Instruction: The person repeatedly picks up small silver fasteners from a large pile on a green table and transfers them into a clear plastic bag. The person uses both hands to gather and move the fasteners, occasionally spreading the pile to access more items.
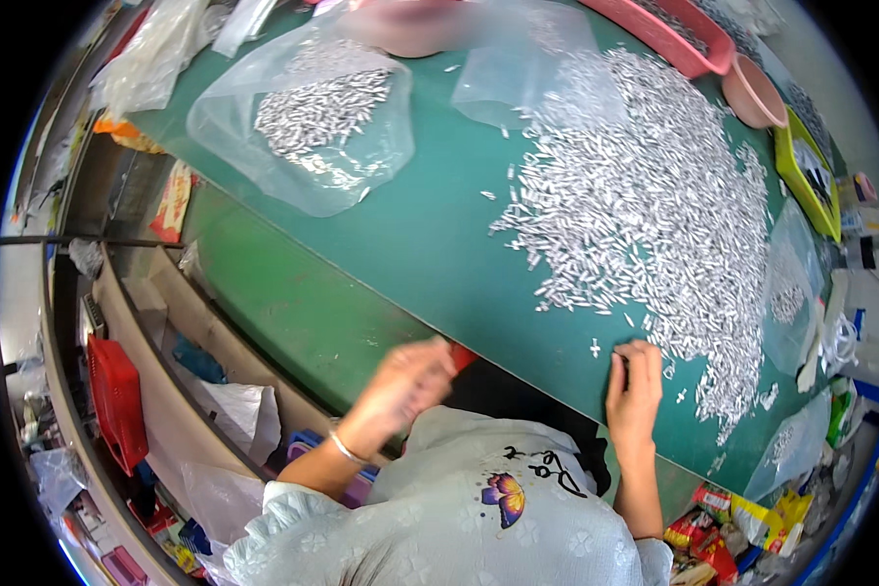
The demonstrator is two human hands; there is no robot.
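Observation:
A wide heap of small silvery metal pieces (645,186) is spread over the green table (430,244). My right hand (635,386) rests on the table at the heap's near edge, fingers curled toward the thumb; what they pinch, if anything, is hidden. Just beyond it lies a small cross-shaped silvery piece (595,348), apart from the heap. My left hand (415,379) is off the table's near edge, slightly blurred, its fingers curled in. Whatever may be inside it does not show. Next to it a bit of something red (462,355) shows.
A clear plastic bag (303,186) of similar pieces lies at the far left. Along the right edge stand a pink tray (689,54), a pink bowl (754,91) and a yellow-green basket (801,171). Shelves with a red basket (117,405) are at my left.

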